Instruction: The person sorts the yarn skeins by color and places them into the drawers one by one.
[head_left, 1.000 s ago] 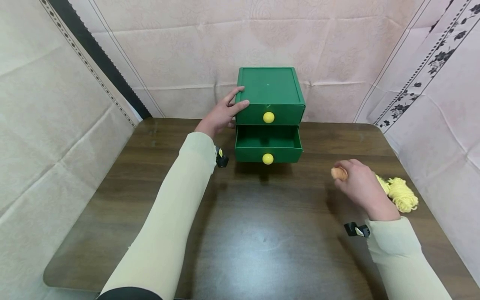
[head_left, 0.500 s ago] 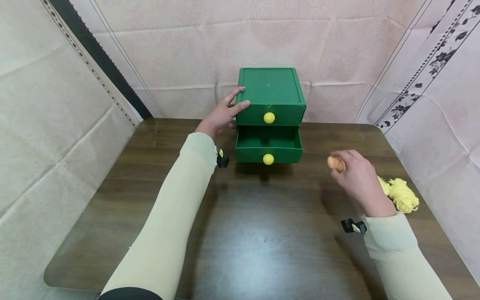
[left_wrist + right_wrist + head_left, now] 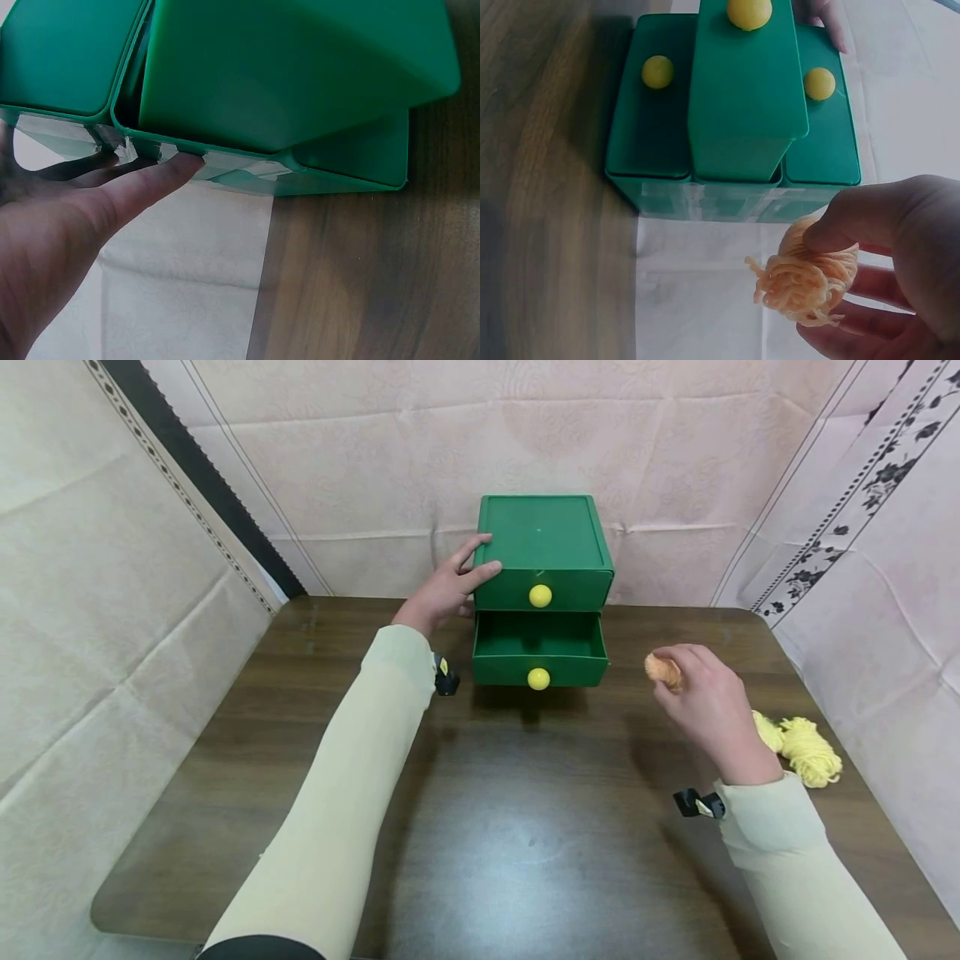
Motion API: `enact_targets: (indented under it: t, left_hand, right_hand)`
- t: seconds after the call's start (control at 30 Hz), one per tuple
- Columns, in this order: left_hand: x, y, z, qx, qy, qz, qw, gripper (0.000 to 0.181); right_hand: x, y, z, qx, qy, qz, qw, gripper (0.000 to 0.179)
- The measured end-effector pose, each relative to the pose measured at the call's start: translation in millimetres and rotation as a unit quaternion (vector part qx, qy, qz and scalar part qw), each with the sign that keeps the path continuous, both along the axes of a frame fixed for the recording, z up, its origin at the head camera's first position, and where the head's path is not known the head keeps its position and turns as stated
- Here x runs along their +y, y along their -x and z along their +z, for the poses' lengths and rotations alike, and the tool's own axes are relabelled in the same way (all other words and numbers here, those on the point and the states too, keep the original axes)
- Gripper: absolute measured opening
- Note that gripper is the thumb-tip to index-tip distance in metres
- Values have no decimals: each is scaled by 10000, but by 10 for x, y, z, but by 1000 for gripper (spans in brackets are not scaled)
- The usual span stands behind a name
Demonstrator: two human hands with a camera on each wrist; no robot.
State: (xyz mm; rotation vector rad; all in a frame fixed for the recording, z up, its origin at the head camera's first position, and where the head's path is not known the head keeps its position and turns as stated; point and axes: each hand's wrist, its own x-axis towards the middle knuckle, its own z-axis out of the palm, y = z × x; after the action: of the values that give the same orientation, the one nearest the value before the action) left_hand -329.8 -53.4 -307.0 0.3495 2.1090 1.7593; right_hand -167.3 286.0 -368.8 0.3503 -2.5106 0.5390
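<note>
We list one green drawer cabinet (image 3: 545, 533) on the worktop (image 3: 480, 827), middle drawer (image 3: 506, 672) pulled out; our left hand (image 3: 447, 589), outstretched, rests against its side. One orange yarn bundle (image 3: 662, 672), pinched in our right hand (image 3: 708, 708), right of the cabinet and apart from it. Yellow yarn (image 3: 810, 753), near the worktop's right edge.

No words, brands, numbers or signs can be read on the cabinet (image 3: 540, 531) or around it. The left wrist device (image 3: 446, 678), just left of the cabinet, and the right wrist device (image 3: 686, 803), right of the cabinet and nearer the viewer, each bear a pale patch too small to read.
</note>
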Motion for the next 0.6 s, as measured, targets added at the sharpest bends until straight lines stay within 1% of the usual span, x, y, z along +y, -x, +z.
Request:
enact_targets:
  t: [0.23,0.43,0.6]
  left_hand:
    - [-6,9,-12,32,-8,-18,10000,67]
    - [-8,6,-14,29,26,-9,10000,67]
    - [-6,2,-9,42,36,-6,10000,67]
  right_hand:
    - [-112,44,67,229,137,111,9996,34]
    - [-219,90,128,212,228,155,9994,37]
    - [-283,130,137,273,275,206,9990,38]
